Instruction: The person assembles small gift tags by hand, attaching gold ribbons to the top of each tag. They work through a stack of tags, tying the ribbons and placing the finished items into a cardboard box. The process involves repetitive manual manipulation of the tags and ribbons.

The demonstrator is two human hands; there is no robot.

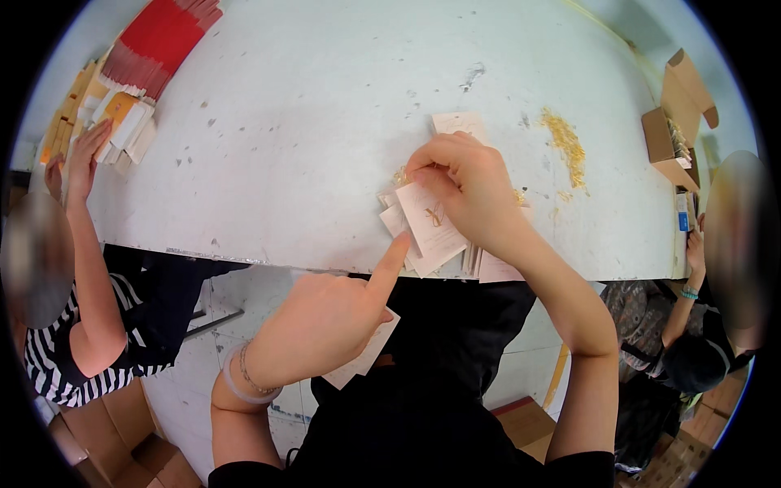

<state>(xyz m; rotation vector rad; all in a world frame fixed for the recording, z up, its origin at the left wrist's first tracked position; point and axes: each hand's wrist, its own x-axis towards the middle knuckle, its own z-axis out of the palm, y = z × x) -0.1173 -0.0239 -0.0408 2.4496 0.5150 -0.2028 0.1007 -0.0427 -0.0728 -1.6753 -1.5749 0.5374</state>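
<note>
My right hand (468, 183) bends over the near edge of the table, its thumb and fingers closed at the top end of a white printed card (435, 224) with a gold emblem. Small gold bits show beside those fingertips; whether the pinch also holds one is hidden. Beneath that card more white cards (396, 224) lie in a loose stack. My left hand (329, 317) has its index finger stretched out to the card's lower left side. Its other fingers are curled round another white card (366, 354), held below the table edge and partly covered by the hand.
A strip of small gold pieces (567, 150) lies right of the cards. Another card (458, 123) sits beyond my right hand. At far left, a person's hand (85, 154) touches boxes near a red stack (163, 41). An open brown carton (671, 146) stands at right near another person.
</note>
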